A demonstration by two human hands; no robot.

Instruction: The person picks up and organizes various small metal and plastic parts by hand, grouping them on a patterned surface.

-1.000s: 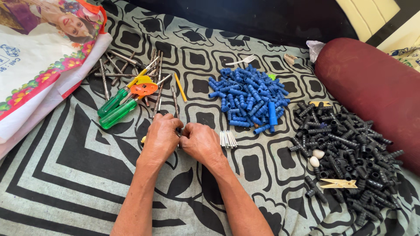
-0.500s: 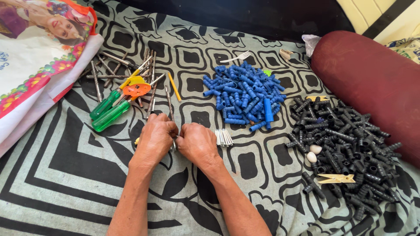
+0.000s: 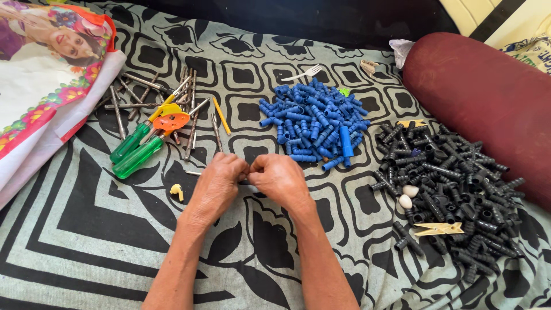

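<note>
My left hand point(image 3: 218, 185) and my right hand point(image 3: 282, 181) meet knuckle to knuckle over the patterned black-and-white cloth point(image 3: 86, 229). Both are closed on a small dark piece point(image 3: 245, 181) pinched between the fingertips, and most of it is hidden. A thin metal tip point(image 3: 193, 172) pokes out beside the left hand. A heap of blue plastic tube connectors point(image 3: 313, 120) lies just beyond the hands. A larger heap of black connectors point(image 3: 453, 189) lies to the right.
Two green-handled screwdrivers point(image 3: 138, 150), an orange piece point(image 3: 171, 120), several metal rods point(image 3: 189, 106) and a yellow pencil point(image 3: 221, 115) lie at left. A printed bag point(image 3: 40, 86) is far left, a maroon bolster point(image 3: 488, 92) at right. A wooden clothespin point(image 3: 439, 228) rests on the black heap.
Both hands stay pressed together with only small finger movements. The white pronged thing seen beside my right hand earlier is no longer visible.
</note>
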